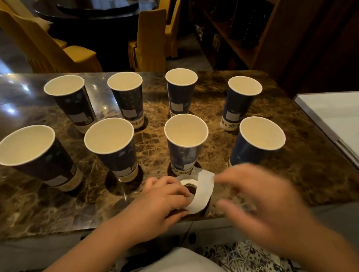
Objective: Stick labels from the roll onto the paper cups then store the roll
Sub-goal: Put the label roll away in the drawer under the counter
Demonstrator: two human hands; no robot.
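Several tall dark-blue paper cups stand upright in two rows on the marble table [280,172], among them the front right cup [256,144] and the front middle cup [185,144]. Most show a small pale label low on the side. The white label roll [189,182] lies near the table's front edge. My left hand [161,201] presses down on the roll. A loose white strip [204,192] curls up from the roll. My right hand [259,200], blurred, has its fingers at the strip's free end; whether it pinches the strip is unclear.
A white-topped surface [340,119] adjoins the table on the right. Yellow-covered chairs [148,39] and a dark round table [97,9] stand beyond the far edge. Dark wooden shelving [241,28] fills the back right. My lap and patterned floor lie below.
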